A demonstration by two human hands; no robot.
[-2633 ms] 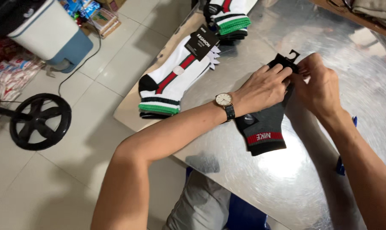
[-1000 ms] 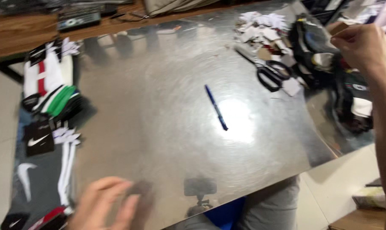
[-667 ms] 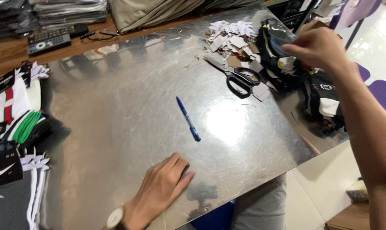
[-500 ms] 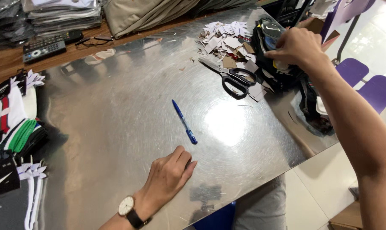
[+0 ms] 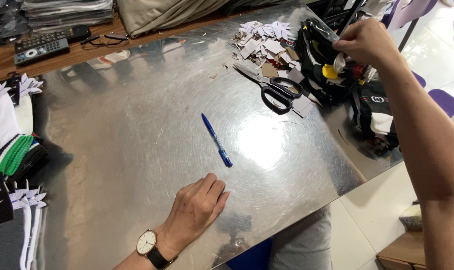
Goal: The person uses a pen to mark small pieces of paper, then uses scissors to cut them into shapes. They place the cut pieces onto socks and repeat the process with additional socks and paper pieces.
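Note:
My left hand point(image 5: 197, 207), with a watch on its wrist, rests flat on the shiny metal table point(image 5: 137, 130), fingers loosely together, holding nothing. A blue pen point(image 5: 216, 139) lies just beyond its fingertips. My right hand point(image 5: 364, 42) reaches to the table's far right and pinches a sock in the pile of black socks point(image 5: 337, 70) there. Black-handled scissors point(image 5: 269, 87) lie left of that pile, beside a heap of cut paper tags point(image 5: 264, 42).
Stacked white, green-trimmed and grey socks point(image 5: 12, 160) line the left edge. A remote control point(image 5: 42, 47) and glasses point(image 5: 107, 37) lie on the wooden surface at the back. Purple stools point(image 5: 444, 100) stand on the tiled floor to the right.
My view swung from the left sock piles to the table's right side. My left hand settled flat near the pen. My right hand reached into the black sock pile.

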